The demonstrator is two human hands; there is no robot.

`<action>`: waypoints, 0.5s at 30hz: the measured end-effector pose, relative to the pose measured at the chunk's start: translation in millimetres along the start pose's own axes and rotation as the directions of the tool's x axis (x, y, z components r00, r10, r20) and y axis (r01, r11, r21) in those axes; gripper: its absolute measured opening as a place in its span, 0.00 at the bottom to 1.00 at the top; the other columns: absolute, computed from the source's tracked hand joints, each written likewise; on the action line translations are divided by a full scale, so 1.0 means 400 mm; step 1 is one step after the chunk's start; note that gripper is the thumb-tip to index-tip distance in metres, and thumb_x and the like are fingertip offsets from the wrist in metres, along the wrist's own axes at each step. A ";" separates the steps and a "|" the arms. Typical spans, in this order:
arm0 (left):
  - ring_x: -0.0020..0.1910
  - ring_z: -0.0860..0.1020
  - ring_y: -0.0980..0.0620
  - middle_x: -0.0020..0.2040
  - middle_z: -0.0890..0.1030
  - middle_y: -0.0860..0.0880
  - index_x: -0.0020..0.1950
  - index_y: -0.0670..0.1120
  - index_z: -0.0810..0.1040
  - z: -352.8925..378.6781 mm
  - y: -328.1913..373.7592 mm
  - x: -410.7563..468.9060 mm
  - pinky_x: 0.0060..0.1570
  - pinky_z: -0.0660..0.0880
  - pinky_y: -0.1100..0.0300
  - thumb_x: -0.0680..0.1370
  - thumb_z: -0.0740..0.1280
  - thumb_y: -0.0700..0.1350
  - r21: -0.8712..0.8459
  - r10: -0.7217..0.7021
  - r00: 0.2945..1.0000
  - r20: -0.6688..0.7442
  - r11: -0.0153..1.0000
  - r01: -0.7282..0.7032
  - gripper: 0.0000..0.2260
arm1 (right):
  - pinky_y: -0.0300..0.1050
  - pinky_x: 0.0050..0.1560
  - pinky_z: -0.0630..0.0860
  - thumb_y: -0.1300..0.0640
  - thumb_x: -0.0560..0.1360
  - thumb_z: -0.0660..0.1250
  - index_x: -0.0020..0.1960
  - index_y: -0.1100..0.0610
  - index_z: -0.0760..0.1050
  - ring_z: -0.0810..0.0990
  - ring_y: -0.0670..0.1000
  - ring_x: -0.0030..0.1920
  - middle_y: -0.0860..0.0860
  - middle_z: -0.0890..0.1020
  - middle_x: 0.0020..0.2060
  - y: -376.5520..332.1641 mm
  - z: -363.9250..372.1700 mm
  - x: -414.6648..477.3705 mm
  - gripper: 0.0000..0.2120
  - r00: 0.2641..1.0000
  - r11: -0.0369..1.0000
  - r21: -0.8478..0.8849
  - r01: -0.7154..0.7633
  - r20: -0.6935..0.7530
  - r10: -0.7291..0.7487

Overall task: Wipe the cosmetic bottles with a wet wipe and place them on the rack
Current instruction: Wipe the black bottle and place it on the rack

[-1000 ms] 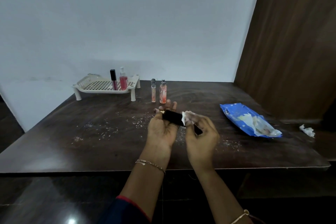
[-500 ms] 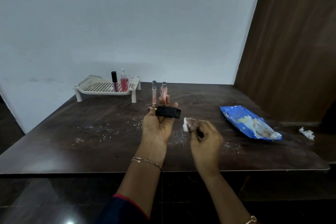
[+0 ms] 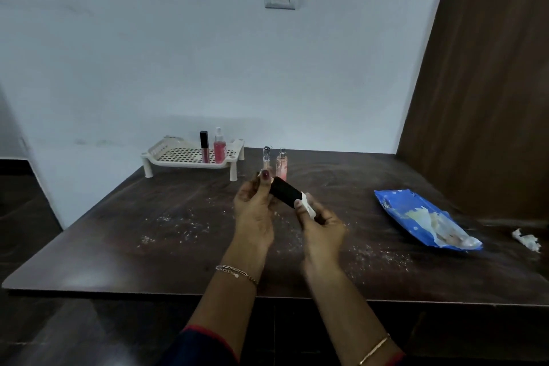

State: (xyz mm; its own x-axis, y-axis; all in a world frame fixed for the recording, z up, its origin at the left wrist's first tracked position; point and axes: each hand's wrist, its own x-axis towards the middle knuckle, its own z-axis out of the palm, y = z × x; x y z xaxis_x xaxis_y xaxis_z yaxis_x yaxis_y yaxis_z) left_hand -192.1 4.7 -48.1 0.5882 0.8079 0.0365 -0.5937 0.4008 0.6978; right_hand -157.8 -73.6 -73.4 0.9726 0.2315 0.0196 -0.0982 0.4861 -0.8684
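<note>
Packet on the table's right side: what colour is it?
The packet is blue with small white dots, as the head view shows.

The lower end of the matte black cylindrical bottle [image 3: 284,194] is covered by the white wet wipe [image 3: 306,207], itself mostly hidden in the blurred right hand [image 3: 322,226].

No text can be read. The peach bottle [image 3: 281,164] near the table's [image 3: 148,246] back edge bears a small mark, too blurred to make out. The blue pack [image 3: 410,211] by the right edge shows only white spots and smudged print.
</note>
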 end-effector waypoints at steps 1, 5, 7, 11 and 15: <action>0.38 0.79 0.57 0.40 0.82 0.51 0.48 0.44 0.80 -0.014 0.017 0.008 0.43 0.75 0.60 0.74 0.69 0.42 0.096 0.049 0.999 -0.016 0.994 -0.047 0.05 | 0.31 0.43 0.77 0.66 0.68 0.73 0.52 0.58 0.81 0.81 0.46 0.45 0.52 0.84 0.44 0.006 0.010 0.013 0.13 0.997 0.997 0.012 -0.075 0.027 0.075; 0.41 0.80 0.55 0.40 0.82 0.49 0.45 0.43 0.80 -0.077 0.096 0.044 0.49 0.77 0.58 0.72 0.70 0.40 0.294 0.194 0.981 -0.025 0.939 -0.178 0.03 | 0.33 0.30 0.76 0.68 0.68 0.72 0.50 0.62 0.81 0.81 0.45 0.32 0.52 0.84 0.35 0.038 0.071 0.047 0.11 0.894 0.912 -0.023 -0.410 0.189 0.407; 0.41 0.80 0.54 0.40 0.82 0.49 0.46 0.43 0.80 -0.100 0.130 0.067 0.49 0.77 0.58 0.72 0.71 0.39 0.328 0.249 0.968 -0.035 0.918 -0.224 0.04 | 0.32 0.28 0.76 0.68 0.68 0.71 0.52 0.63 0.80 0.81 0.45 0.30 0.54 0.83 0.37 0.063 0.119 0.052 0.12 0.849 0.876 -0.024 -0.482 0.234 0.473; 0.40 0.79 0.57 0.41 0.82 0.49 0.51 0.39 0.80 -0.141 0.202 0.134 0.45 0.77 0.65 0.72 0.71 0.39 0.383 0.362 0.930 -0.059 0.869 -0.313 0.09 | 0.32 0.30 0.78 0.66 0.70 0.70 0.52 0.64 0.77 0.79 0.46 0.36 0.54 0.81 0.40 0.094 0.230 0.048 0.11 0.773 0.826 -0.047 -0.561 0.327 0.544; 0.42 0.79 0.55 0.41 0.81 0.49 0.51 0.38 0.80 -0.180 0.270 0.221 0.42 0.77 0.71 0.72 0.71 0.39 0.475 0.451 0.890 -0.070 0.800 -0.367 0.10 | 0.34 0.35 0.78 0.67 0.72 0.69 0.43 0.63 0.77 0.77 0.48 0.39 0.55 0.81 0.40 0.097 0.304 0.066 0.02 0.690 0.804 -0.139 -0.578 0.443 0.573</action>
State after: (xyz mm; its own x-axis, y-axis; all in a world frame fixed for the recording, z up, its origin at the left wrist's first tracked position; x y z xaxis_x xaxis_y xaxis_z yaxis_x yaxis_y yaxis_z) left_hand -243.6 150.6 -20.8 0.2172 0.9300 0.2966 -0.4302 -0.1815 0.8843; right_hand -161.5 54.1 -46.3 0.5217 0.8112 -0.2643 -0.6119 0.1399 -0.7785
